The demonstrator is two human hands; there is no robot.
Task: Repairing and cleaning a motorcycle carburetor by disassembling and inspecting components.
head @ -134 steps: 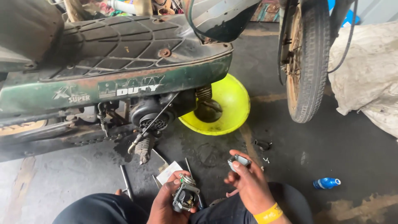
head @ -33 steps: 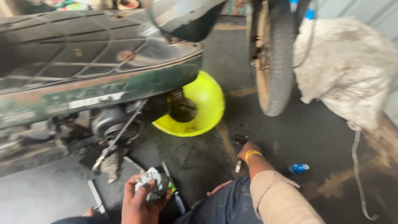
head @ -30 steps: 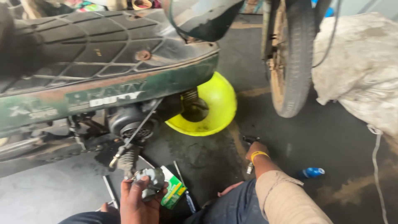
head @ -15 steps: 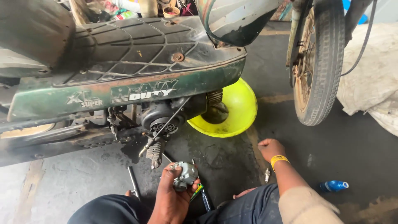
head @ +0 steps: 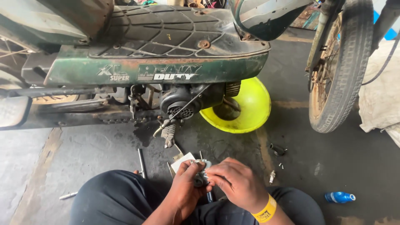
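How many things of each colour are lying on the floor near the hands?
Yellow: 1, the yellow basin
Blue: 1, the small blue bottle
Black: 1, the black rubber cap
Silver: 3, the metal rod, the small bolt, the spark plug
Total: 6

Two bare hands meet at the near centre of the scene, low between the person's bent knees. The left hand (head: 186,188) comes up from the near left, fingers curled inward, thumb side towards the right. The right hand (head: 236,184) reaches in from the near right, back facing up, fingers bent and closed against the left hand's fingertips. A yellow band circles the right wrist.
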